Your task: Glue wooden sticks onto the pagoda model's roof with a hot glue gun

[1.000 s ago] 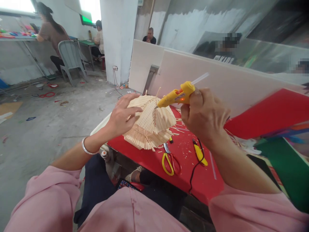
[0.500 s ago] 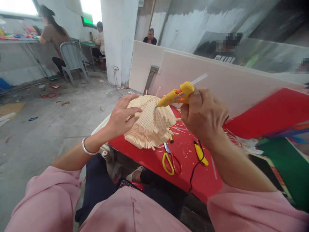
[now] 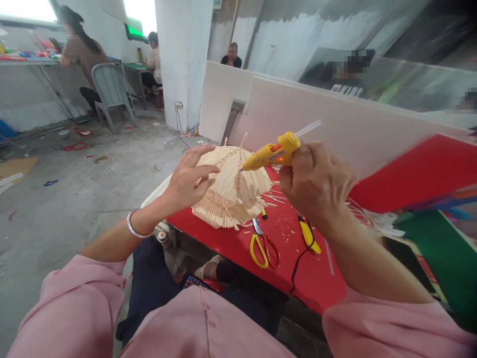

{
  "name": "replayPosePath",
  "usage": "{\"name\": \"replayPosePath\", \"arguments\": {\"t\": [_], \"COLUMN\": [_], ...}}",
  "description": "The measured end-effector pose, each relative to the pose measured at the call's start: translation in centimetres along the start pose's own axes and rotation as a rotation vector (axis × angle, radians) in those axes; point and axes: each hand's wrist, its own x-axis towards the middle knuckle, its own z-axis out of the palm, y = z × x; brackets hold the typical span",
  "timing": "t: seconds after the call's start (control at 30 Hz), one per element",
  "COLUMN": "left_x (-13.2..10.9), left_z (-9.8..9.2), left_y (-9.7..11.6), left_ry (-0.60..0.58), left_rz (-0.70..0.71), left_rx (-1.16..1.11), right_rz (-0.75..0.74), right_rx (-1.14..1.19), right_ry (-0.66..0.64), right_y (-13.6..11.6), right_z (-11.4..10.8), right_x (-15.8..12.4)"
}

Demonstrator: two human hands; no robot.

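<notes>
The stick structure (image 3: 223,171) sits on the red table (image 3: 276,283) between the left hand (image 3: 192,176), loosely spread, and the right hand (image 3: 318,174), which grips a yellow glue gun (image 3: 274,153) aimed at it. Whether the left hand touches the sticks is unclear.

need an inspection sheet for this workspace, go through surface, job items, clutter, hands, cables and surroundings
Surface: red tabletop, dotted with pale scraps.
Job's things: stick model on the tabletop; yellow glue gun, red light lit, nozzle at the model's ridge, contact unclear.
Clutter: scissors-like cutter and yellow knife near the model; loose sticks beside it.
Hands: right hand grips the glue gun; left hand, fingers spread, is at the model's left side, contact unclear.
Cables: black cord crosses the knife and tabletop; leads hang from a wall socket.
Surroundings: white boards behind; grey chair; littered floor; other people beyond.
</notes>
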Motion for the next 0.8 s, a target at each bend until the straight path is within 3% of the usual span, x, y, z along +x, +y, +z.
{"name": "replayPosePath", "arguments": {"t": [0.23, 0.5, 0.8], "left_x": [-0.1, -0.1, -0.2], "left_z": [0.1, -0.1, -0.4], "left_y": [0.2, 0.4, 0.4], "left_ry": [0.007, -0.007, -0.017], "left_rz": [0.020, 0.014, 0.017], "left_rx": [-0.008, 0.013, 0.006], "right_rz": [0.056, -0.122, -0.143], "right_rx": [0.125, -0.045, -0.093], "right_ry": [-0.113, 0.049, 0.088], "right_y": [0.0, 0.2, 0.2], "right_z": [-0.6, -0.4, -0.5], "right_x": [-0.9, -2.0, -2.3]}}
